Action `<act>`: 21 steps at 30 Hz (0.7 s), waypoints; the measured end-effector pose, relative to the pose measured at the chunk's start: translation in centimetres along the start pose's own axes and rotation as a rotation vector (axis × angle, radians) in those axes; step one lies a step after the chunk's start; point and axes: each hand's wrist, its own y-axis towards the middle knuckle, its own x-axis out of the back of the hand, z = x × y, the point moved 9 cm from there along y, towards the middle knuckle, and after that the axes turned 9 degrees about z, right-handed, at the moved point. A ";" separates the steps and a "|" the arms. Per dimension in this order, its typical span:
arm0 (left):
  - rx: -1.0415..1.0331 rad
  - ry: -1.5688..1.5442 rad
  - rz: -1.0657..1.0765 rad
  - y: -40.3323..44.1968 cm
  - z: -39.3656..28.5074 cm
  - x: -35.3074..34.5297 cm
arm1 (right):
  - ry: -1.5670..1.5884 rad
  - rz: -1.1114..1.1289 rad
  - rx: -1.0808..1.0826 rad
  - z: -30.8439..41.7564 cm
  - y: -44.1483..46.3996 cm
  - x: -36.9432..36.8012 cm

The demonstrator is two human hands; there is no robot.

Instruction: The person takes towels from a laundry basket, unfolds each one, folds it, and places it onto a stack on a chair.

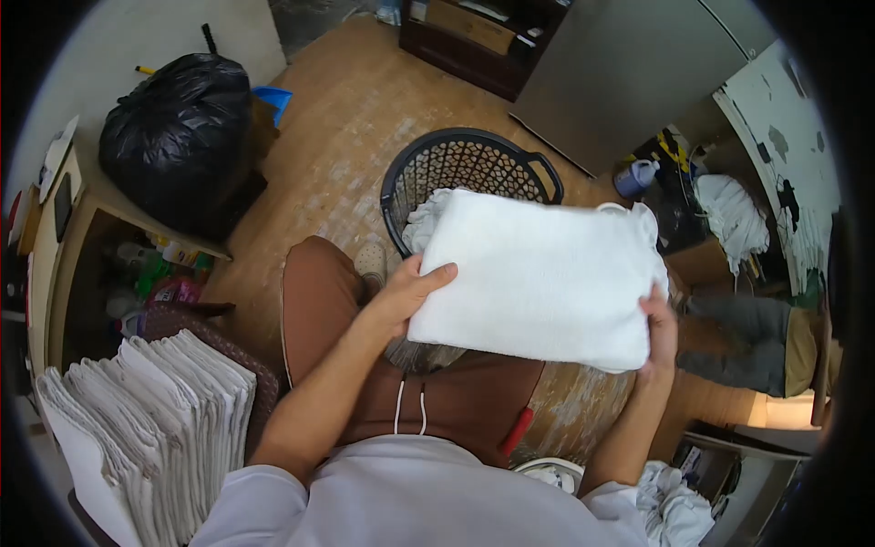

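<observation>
Nearest, lower left: stack (155,419) of folded white cloths, folds packed close; the edge of a brown chair (223,351) shows just beyond the stack's far edge. Lower right, beside the person's right arm: crumpled cloth (676,510), white. Red handle (518,431) next to the right thigh.

Over the lap: towel (538,273), white, folded to a thick rectangle, held up between both hands, roughly flat, slightly tilted. Left hand (408,294) closed on its left edge, thumb laid on the upper face; other fingers mostly hidden, apparently underneath. Right hand (662,333) gripping the right edge, nearer the near right corner; slightly blurred, fingers partly bent against the edge, exact finger positions cannot be told. Loose white fabric shows past the towel's far right corner; what it belongs to is unclear.

Beyond the towel: basket (465,137), dark, lattice-sided, on the floor (333,123); its near rim is partly covered from view. White cloth (423,223) inside, along the left wall. Farther right: jug (635,178), blue-purple. Far left: bag (182,118), black, bulging. Far right: grey panel (629,82), upright.
</observation>
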 end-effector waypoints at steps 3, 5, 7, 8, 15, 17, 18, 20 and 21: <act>-0.044 0.295 -0.087 -2.3 -4.7 -0.7 | 0.050 -0.041 -0.246 -8.6 0.2 3.5; -0.069 0.382 -0.172 -4.1 -7.1 -0.7 | 0.103 0.011 -0.325 -11.8 0.8 0.9; -0.118 0.670 -0.295 -7.6 -10.6 -1.1 | 0.152 0.216 -0.391 -14.2 1.9 -5.0; -0.227 0.875 -0.342 -9.9 -13.2 -1.7 | 0.010 0.282 -0.383 -14.2 2.4 -8.1; -0.427 1.207 -1.032 -38.7 -27.9 -11.5 | -0.112 0.848 0.085 -3.0 0.7 -33.9; -0.710 1.249 -1.082 -47.8 -29.5 -15.4 | -0.071 1.021 0.206 1.0 -2.9 -41.1; -0.844 1.153 -1.014 -51.6 -29.6 -16.7 | -0.026 1.113 0.257 2.4 -5.3 -44.4; -0.780 1.235 -1.303 -61.0 -29.2 -18.4 | 0.041 1.305 0.303 4.3 -10.7 -50.3; -0.830 1.153 -1.377 -64.7 -28.5 -18.5 | 0.098 1.389 0.297 4.3 -13.3 -53.0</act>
